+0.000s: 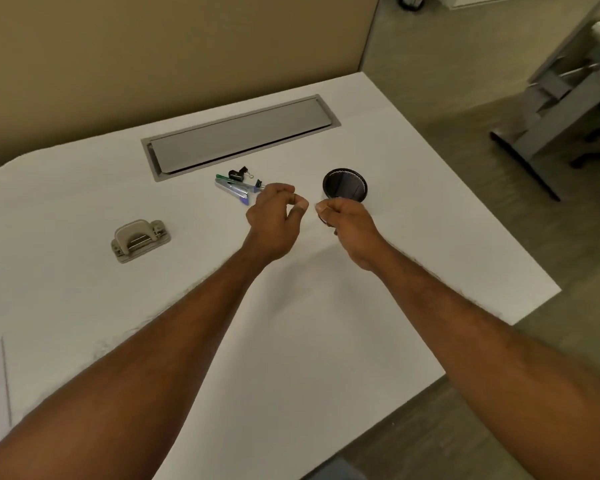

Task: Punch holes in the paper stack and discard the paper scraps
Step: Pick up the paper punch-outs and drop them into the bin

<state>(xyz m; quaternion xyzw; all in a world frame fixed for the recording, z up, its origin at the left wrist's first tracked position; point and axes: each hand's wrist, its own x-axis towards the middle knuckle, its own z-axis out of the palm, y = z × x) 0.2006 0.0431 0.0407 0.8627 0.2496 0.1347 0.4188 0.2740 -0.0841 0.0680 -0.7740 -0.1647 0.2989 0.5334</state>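
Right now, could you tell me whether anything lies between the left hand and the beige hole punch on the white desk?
Nothing visible does: only bare white desk lies between the left hand and the beige hole punch. The pens and black binder clips sit farther back, off that line.

White desk (326,341), beige hole punch (140,240), black mesh cup (344,186), grey hatch (239,136)

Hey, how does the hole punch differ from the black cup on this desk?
The hole punch is beige-grey; the cup is black mesh. The punch is low and flat, while the cup stands tall with an open round top. The punch sits apart at the left; the cup is just behind the right hand. Both rest on the white desk.
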